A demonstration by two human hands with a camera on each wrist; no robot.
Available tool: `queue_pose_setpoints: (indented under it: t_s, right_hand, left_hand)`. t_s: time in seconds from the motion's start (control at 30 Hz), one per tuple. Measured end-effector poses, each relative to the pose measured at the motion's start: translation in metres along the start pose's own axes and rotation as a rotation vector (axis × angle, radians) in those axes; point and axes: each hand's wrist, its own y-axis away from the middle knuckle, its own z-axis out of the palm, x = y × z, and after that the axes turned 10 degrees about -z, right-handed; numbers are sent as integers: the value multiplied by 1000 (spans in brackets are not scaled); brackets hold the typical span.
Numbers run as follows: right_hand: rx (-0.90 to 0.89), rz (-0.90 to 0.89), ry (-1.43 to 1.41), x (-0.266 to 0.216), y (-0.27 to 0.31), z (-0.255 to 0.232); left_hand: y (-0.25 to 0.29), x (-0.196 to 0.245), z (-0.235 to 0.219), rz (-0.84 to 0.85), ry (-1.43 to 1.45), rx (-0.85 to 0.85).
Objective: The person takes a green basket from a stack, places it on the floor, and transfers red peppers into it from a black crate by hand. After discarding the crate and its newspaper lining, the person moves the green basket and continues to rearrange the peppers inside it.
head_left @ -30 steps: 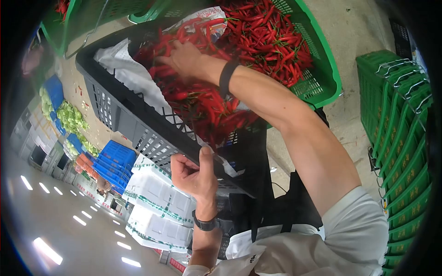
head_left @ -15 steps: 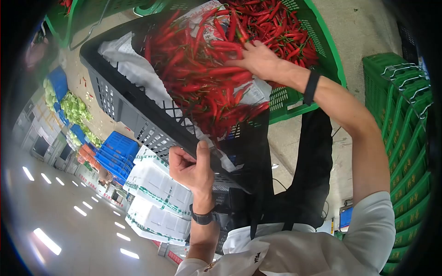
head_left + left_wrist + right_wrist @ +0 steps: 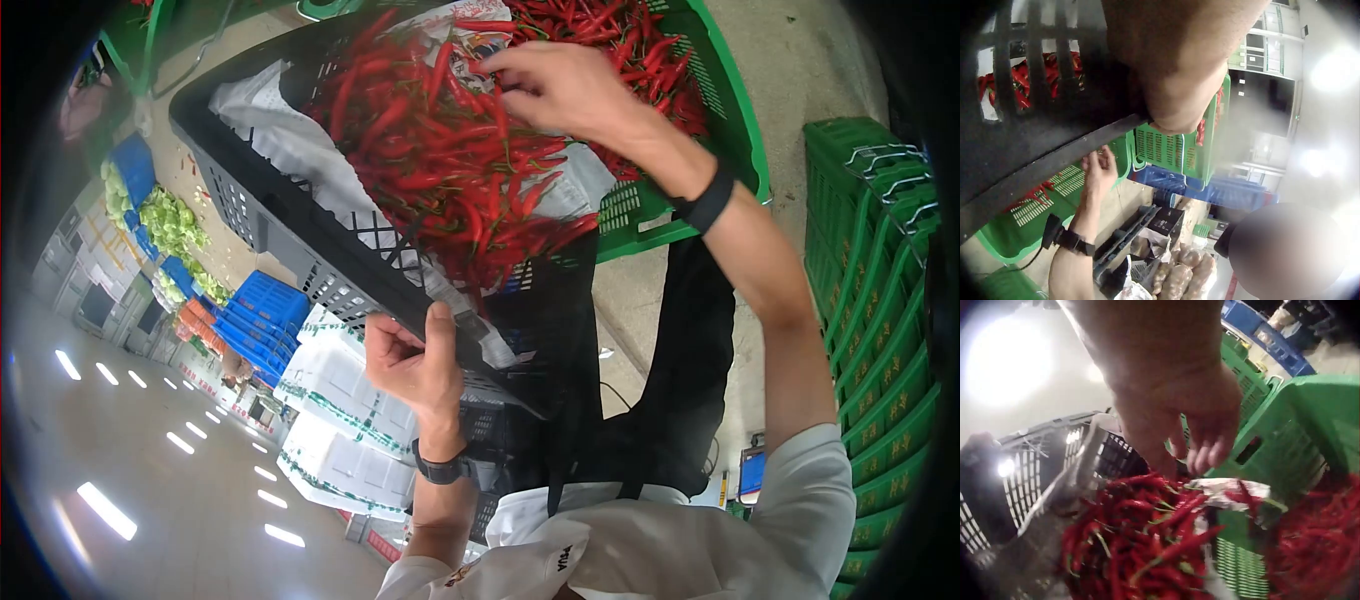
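A black plastic crate (image 3: pixel 290 205), tilted, holds a heap of red chili peppers (image 3: pixel 420 140) on a white paper liner (image 3: pixel 285 115). My left hand (image 3: pixel 415 365) grips the crate's near rim, with the thumb up along the edge. Over the far side of the heap is my right hand (image 3: pixel 575 90), its fingers loosely bent and pointing down. In the right wrist view, the fingertips (image 3: pixel 1200 462) hang right at the top of the peppers, by the crate's edge. A green crate (image 3: pixel 735 130) with more red chilies adjoins the black one, and the liner's end lies over its side.
Nested green crates (image 3: pixel 870 300) stand at the right. White boxes (image 3: pixel 345 400) with green tape and blue crates (image 3: pixel 255 320) are stacked at the left, near leafy greens (image 3: pixel 170 235) on the floor. Another person, blurred, appears in the left wrist view.
My right hand swept from deep in the black crate toward the green one, then lifted slightly above the peppers. The chilies have shifted toward the green crate's side. My left hand keeps its grip.
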Motion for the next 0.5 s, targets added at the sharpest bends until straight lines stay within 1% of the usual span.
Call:
queue_pose_setpoints:
  t_s: [0.07, 0.13, 0.2, 0.23, 0.27, 0.33, 0.37, 0.4, 0.47, 0.5]
  right_hand:
    - [4, -78, -489, -26, -28, 25]
    - [-20, -74, -645, -41, -52, 54]
    - [23, -157, -685, -36, -75, 108]
    - [-75, -124, -556, -47, -74, 112]
    - [-161, -75, -562, -55, -73, 114]
    - [-246, -166, -419, -68, -67, 106]
    - [-228, -211, -342, -72, -63, 105]
    - [-234, -208, -334, -76, -63, 102]
    - [-264, -152, -283, -80, -66, 94]
    - [-255, -122, -292, -85, -66, 97]
  left_hand:
    - [1, -1, -1, -18, 6, -13]
    - [0, -2, 2, -10, 49, -17]
    - [0, -3, -1, -6, 6, -12]
    - [0, -4, -1, 0, -36, -8]
    - [-1, -5, 1, -3, -28, -16]
    - [1, -4, 5, -37, 17, 37]
    - [1, -4, 5, -28, 39, 34]
    - [1, -6, 5, -33, 48, 30]
    - [0, -9, 5, 49, 75, 6]
    - [-1, -8, 8, 63, 107, 0]
